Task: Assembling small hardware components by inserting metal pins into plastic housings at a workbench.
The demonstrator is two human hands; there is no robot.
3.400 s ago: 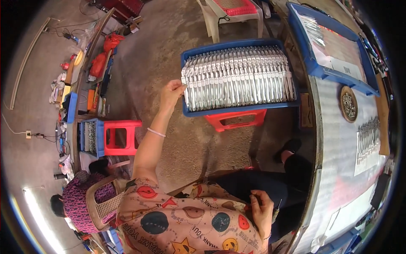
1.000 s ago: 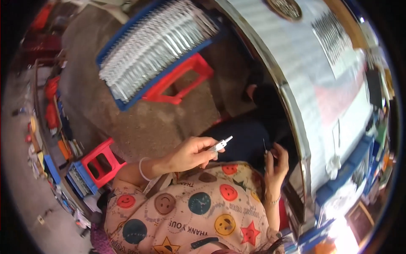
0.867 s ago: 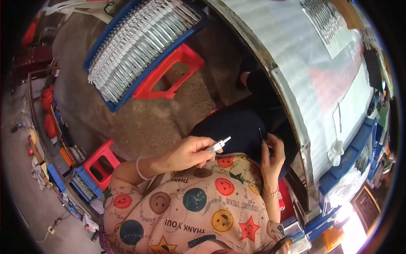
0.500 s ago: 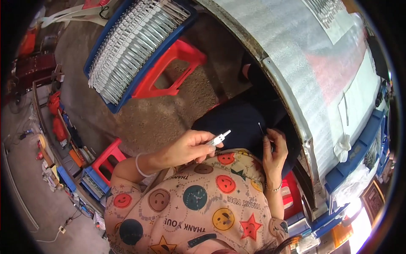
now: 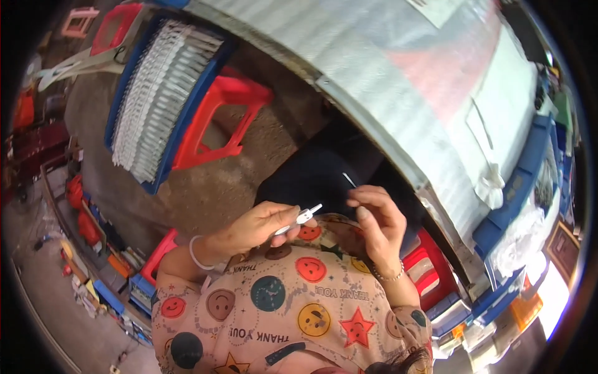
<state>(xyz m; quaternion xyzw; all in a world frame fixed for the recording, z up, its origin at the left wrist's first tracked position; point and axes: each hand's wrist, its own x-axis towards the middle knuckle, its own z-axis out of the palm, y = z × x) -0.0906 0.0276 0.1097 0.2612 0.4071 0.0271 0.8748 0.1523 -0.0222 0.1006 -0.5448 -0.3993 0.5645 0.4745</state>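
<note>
Above my lap, my left hand (image 5: 269, 223) pinches a small white-and-silver handle-like piece (image 5: 303, 217) with dark dots on its face. Its narrow tip points up and to the right. To its right, my right hand (image 5: 381, 219) has thumb and fingers closed on a thin metal rod (image 5: 349, 179). The rod's pale end sticks out past the fingertips against my dark trousers, and its other end is hidden in the hand. A gap separates the rod from the white-and-silver piece.
Rows of similar silver pieces (image 5: 159, 93) fill a blue tray on a red stool (image 5: 218, 118) at the left. A metal-edged table (image 5: 349, 50) curves along the right, bearing a white sheet, a thin metal tool and a blue bin (image 5: 514, 193). Another red stool (image 5: 427, 265) stands beneath.
My right hand has come left with the rod, closer to my left hand, and turned its back more upward. The whole view has swung, so the tray and table sit farther left.
</note>
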